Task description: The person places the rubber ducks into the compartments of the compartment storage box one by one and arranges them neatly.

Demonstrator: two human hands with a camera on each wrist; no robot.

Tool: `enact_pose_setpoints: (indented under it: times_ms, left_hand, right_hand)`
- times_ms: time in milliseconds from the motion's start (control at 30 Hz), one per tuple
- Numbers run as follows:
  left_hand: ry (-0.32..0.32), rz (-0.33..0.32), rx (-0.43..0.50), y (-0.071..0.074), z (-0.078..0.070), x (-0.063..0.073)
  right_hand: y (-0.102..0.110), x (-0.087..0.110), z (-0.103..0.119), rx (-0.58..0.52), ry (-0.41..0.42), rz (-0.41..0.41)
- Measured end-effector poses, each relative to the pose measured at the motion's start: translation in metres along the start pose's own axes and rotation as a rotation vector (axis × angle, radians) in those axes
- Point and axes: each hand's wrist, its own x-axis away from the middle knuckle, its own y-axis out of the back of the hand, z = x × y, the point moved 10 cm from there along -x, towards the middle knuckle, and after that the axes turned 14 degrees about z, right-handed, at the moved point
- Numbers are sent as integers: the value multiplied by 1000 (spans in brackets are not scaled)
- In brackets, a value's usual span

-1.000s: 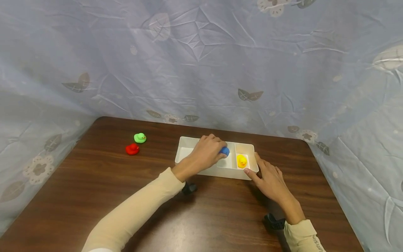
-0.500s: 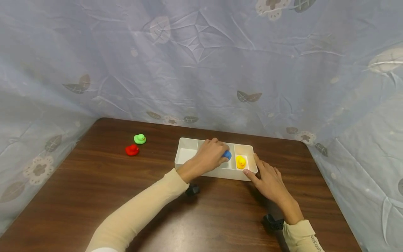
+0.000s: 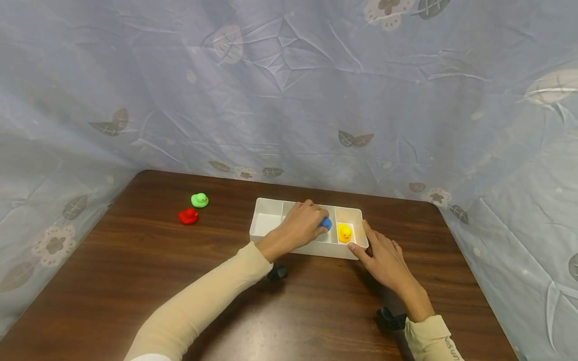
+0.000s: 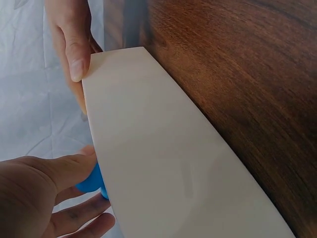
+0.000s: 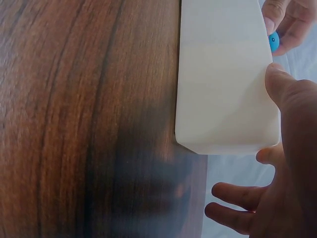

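My left hand (image 3: pixel 301 224) reaches into the middle compartment of a white three-compartment tray (image 3: pixel 298 248) and pinches a blue toy duck (image 3: pixel 326 223) between thumb and fingers. Most of the duck is hidden; its eye shows in the right wrist view, where the blue duck (image 5: pixel 274 41) pokes out past the rim. My right hand (image 3: pixel 386 258) grips the tray's right front corner, thumb on the front rim and index finger against the end wall. Its other fingers stick out free in the right wrist view. A yellow toy duck (image 3: pixel 344 233) sits in the right compartment.
A green toy duck (image 3: pixel 199 200) and a red toy duck (image 3: pixel 188 216) stand on the brown wooden table (image 3: pixel 135 250), left of the tray. A patterned cloth (image 3: pixel 280 100) hangs behind and at both sides of the table.
My left hand has shifted slightly right and down in the middle compartment with the blue toy duck. The right hand has stayed at the tray's corner.
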Motion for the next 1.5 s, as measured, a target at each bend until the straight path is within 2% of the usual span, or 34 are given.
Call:
enact_pose_setpoints:
  times_ms: [233,533,800,1100,1267,1500]
  left_hand:
    - [5,-8,13,3,1,0]
    - [19,12,43,-2,4,-2]
    - [14,16,18,-3,8,0]
    - [-77,154,-3,-13,0,-1]
    - [-106,177,-5,-17,0,-3]
    - [-89,184,4,-21,3,-10]
  right_hand:
    - [0,0,0,-2,3,-1]
    - [-1,1,-1,-12,5,0]
    - [-1,0,-4,-19,-1,4]
    - [-2,0,-4,-27,2,6]
    - [-1,-1,-4,-21,1,-2]
    - [-1,-1,-3,-13,5,-6]
